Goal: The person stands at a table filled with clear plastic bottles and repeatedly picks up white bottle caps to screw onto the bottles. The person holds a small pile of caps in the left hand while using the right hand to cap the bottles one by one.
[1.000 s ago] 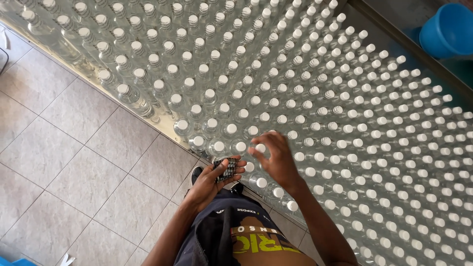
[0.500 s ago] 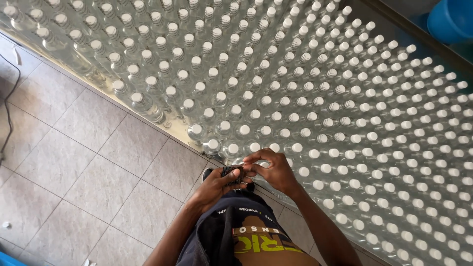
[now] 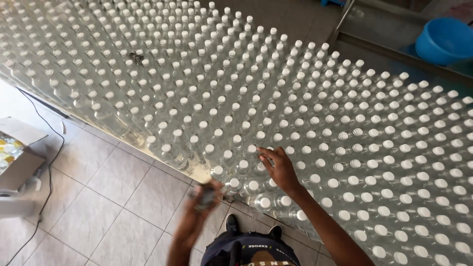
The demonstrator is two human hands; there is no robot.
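Observation:
A huge field of clear plastic bottles [image 3: 276,103] with white caps stands packed together in front of me. My right hand [image 3: 279,167] rests on the capped tops near the front edge, fingers spread over one bottle [image 3: 252,149]. My left hand [image 3: 202,202], blurred by motion, hovers just below the front row and seems closed on a small dark bundle [image 3: 206,193]; what the bundle is I cannot make out.
Grey floor tiles [image 3: 108,182] lie to the left. An open cardboard box [image 3: 17,157] sits at the far left, with a black cable [image 3: 49,162] trailing beside it. A blue plastic tub [image 3: 443,39] stands at the top right by a metal frame [image 3: 345,24].
The view has swung, showing more floor and the box. My right hand has reached up onto the bottle caps, and my left hand has dropped away from it toward the floor side.

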